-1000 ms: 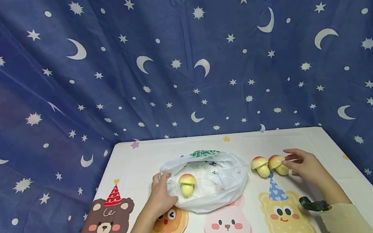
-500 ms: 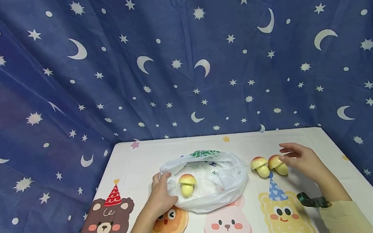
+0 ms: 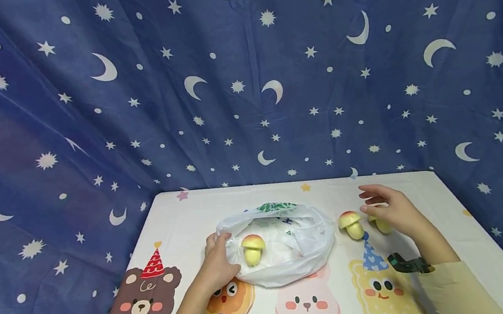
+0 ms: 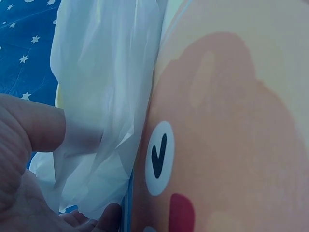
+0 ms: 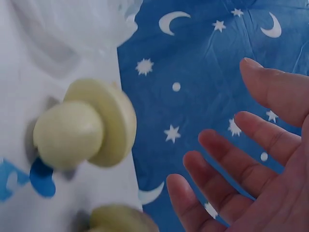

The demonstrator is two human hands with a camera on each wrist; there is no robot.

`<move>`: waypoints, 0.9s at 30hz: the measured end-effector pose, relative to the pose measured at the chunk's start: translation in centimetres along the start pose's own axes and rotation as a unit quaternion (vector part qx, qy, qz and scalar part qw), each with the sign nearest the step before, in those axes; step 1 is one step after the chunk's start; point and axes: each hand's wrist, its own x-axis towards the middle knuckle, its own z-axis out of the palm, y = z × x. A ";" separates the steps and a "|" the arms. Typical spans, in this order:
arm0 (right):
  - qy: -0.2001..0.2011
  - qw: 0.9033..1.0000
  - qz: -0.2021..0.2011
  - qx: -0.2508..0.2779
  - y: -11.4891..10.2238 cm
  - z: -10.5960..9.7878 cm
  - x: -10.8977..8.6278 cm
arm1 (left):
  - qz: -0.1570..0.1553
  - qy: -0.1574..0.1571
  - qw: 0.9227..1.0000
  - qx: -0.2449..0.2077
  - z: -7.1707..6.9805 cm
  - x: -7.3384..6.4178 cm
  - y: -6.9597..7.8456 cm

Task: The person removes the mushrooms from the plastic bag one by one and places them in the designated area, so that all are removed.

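Observation:
A white plastic bag (image 3: 289,274) lies with its mouth wide toward me, and a toy mushroom (image 3: 253,251) with a red-yellow cap is inside it. My left hand (image 3: 219,266) holds the bag's left rim; in the left wrist view the thumb (image 4: 46,128) goes behind the thin plastic. To the right of the bag stand two more toy mushrooms, a left one (image 3: 351,225) and a right one (image 3: 382,225). My right hand (image 3: 398,211) hovers over the right one, partly hiding it. Its fingers are spread and hold nothing in the right wrist view.
A white tablecloth (image 3: 183,217) with cartoon prints covers the table, which ends at a dark blue curtain (image 3: 249,141) with moons and stars. Each wrist wears a small black camera.
My right hand has let go of the right mushroom, lifted away, and moved up and to the left above it. The left hand and the bag stay put.

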 end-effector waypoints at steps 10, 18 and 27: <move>-0.020 0.998 -0.026 0.054 -2.5 2.1 0.8 | 0.001 -0.002 1.000 0.000 -0.1 -0.1 0.1; -0.035 0.994 -0.056 0.088 -3.6 4.3 1.5 | 0.002 -0.001 1.000 0.004 0.0 0.1 0.1; -0.047 0.989 -0.085 0.112 -5.0 7.0 1.9 | -0.001 -0.003 1.000 0.006 0.0 0.0 0.2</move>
